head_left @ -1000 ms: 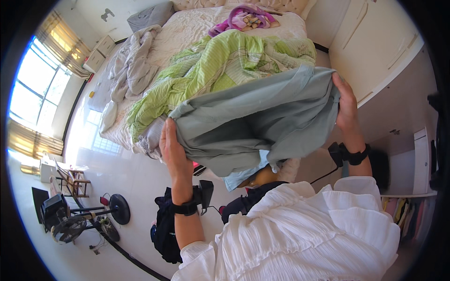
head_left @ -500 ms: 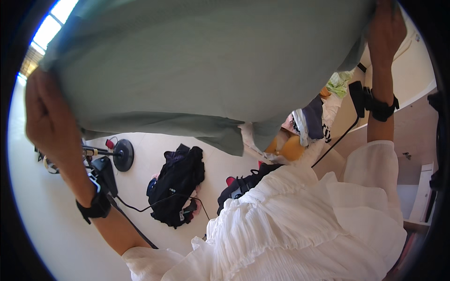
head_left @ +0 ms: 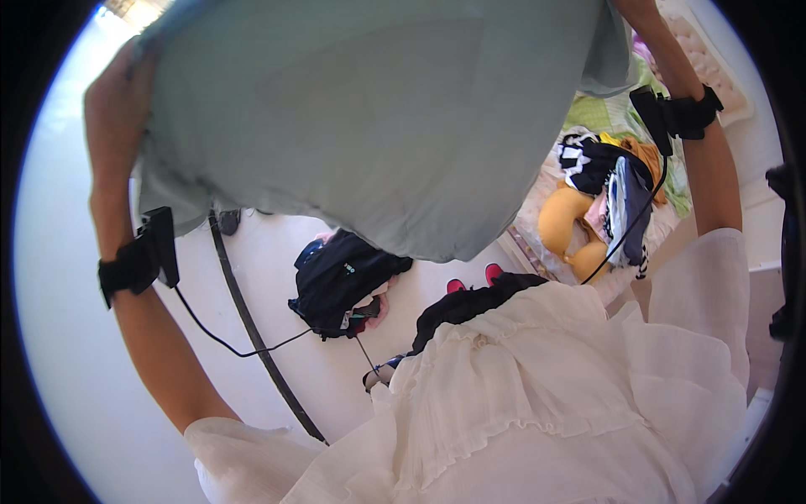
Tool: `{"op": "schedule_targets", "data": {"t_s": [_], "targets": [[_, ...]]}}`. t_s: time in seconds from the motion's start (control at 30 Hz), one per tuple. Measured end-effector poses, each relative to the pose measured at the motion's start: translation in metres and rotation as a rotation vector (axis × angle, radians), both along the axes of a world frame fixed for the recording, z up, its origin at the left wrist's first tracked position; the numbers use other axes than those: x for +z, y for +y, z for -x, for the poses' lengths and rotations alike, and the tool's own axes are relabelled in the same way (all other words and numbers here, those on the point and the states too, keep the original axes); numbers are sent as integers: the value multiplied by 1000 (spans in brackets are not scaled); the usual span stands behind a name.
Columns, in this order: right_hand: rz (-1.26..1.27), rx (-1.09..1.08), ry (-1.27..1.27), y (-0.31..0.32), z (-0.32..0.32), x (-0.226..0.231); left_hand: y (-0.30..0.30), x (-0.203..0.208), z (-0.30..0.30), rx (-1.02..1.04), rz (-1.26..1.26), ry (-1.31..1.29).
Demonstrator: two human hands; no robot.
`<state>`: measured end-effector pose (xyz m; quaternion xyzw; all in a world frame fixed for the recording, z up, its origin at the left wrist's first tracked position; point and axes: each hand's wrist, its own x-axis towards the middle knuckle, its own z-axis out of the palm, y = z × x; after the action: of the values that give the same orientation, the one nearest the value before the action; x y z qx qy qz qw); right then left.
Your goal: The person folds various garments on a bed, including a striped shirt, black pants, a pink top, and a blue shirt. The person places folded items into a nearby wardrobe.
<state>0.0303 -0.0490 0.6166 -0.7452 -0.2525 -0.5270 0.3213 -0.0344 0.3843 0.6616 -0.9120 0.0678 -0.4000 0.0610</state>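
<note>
A wide grey-green cloth garment [head_left: 361, 126] is spread out in front of me and hangs down, its lower edge rumpled; which kind of garment it is cannot be made out. My left hand [head_left: 117, 118] is closed on its left side, with the fingers partly behind the fabric. At the top edge of the view, my right hand [head_left: 635, 8] is raised at the garment's upper right side; most of its fingers are out of the picture. Both wrists wear black straps with small boxes and cables.
A bed at the right holds a heap of folded clothes [head_left: 634, 197] and a mustard-yellow padded item [head_left: 561, 220]. A pile of dark clothes [head_left: 348, 281] lies on the pale floor, near red shoe tips [head_left: 494, 273]. A dark strip [head_left: 252, 328] crosses the floor at left.
The view has turned, showing more of the bed and its clothes. In the picture the garment sits higher, and my right hand has moved up, partly out of view. The black stand is no longer visible.
</note>
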Motion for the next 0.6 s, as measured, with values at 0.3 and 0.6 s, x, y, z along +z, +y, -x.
{"op": "schedule_targets", "data": {"t_s": [0.3,0.6], "targets": [[82,4,186,61,-45,-32,51,-51,53,38,230,26],[172,263,438,92,-24,-121,63,-145,101,206,415,354]]}}
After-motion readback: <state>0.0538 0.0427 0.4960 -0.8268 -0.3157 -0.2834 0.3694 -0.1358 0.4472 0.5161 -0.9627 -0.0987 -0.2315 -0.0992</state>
